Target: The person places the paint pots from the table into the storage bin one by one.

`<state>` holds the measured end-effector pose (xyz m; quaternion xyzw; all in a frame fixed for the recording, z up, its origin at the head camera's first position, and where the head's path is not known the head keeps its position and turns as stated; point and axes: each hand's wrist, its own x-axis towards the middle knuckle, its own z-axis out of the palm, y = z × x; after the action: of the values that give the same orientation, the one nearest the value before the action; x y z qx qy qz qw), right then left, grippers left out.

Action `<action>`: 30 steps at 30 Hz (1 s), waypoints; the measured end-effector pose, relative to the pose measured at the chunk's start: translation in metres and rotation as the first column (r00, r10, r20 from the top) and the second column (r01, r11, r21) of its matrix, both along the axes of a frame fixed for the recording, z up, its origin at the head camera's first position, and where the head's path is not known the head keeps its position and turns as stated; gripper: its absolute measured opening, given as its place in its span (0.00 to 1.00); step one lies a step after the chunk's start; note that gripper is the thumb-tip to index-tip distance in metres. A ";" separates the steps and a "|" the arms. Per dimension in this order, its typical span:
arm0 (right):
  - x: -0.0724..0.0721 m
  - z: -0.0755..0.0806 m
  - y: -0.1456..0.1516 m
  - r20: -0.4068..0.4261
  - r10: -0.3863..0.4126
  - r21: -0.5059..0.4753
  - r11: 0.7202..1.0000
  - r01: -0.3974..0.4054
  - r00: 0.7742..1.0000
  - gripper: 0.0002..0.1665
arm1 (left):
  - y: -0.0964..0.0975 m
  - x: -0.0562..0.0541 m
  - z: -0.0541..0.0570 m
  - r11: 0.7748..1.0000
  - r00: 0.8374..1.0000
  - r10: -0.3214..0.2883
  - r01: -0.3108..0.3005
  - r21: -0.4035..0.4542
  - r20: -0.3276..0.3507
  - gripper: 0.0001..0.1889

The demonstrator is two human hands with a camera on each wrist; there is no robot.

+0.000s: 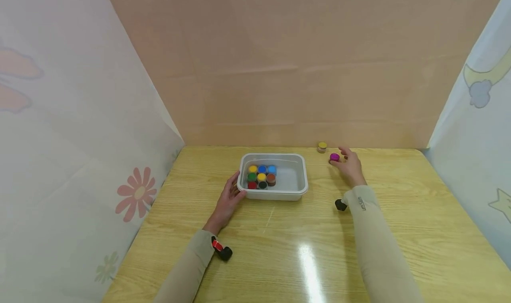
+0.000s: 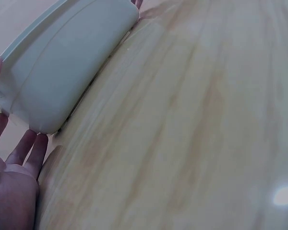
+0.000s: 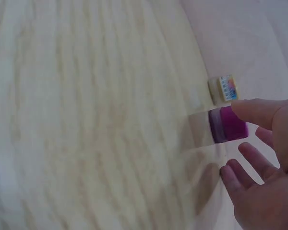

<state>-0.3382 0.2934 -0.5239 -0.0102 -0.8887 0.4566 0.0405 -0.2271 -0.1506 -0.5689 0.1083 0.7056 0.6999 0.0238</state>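
In the head view my left hand (image 1: 226,202) is at the left end of a white plastic tray (image 1: 297,196), its straight fingers touching the end wall and its thumb by the front corner. The left wrist view shows those fingertips (image 2: 38,136) against the tray's outer wall. Several small paint jars with coloured lids, such as a green one (image 1: 252,177), stand inside on the left. My right hand (image 1: 351,167) reaches to a purple-lidded jar (image 1: 334,157) on the table. In the right wrist view the thumb overlaps the jar's lid (image 3: 235,123), the other fingers spread apart from it.
A yellow-lidded jar (image 1: 321,147) stands just behind the purple one, near the back edge of the wooden table (image 1: 279,241). A brown paper-like panel (image 1: 303,72) rises behind the table, with patterned pale sheets (image 1: 92,94) at both sides.
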 end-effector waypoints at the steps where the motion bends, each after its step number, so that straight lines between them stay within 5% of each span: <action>1: 0.001 -0.002 0.001 0.023 0.003 -0.011 1.000 -0.002 1.000 0.44 | 0.000 0.000 0.000 1.000 1.000 0.002 -0.002 -0.003 0.003 0.38; 6: 0.004 -0.007 0.002 0.088 0.010 -0.044 0.999 -0.006 0.996 0.42 | 0.000 0.001 0.001 1.000 1.000 -0.003 0.003 -0.012 0.000 0.37; 16: -0.002 -0.010 0.002 0.045 0.024 0.038 0.999 -0.025 0.999 0.29 | 0.001 0.001 0.002 1.000 1.000 0.016 -0.016 -0.026 0.011 0.36; 30: -0.002 -0.009 0.006 0.038 0.017 0.040 0.999 -0.018 0.999 0.27 | -0.001 0.001 -0.001 1.000 1.000 -0.009 0.009 -0.012 -0.026 0.37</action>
<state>-0.3402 0.2997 -0.5329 -0.0102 -0.8983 0.4389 0.0202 -0.2259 -0.1511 -0.5695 0.1203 0.7096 0.6940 0.0184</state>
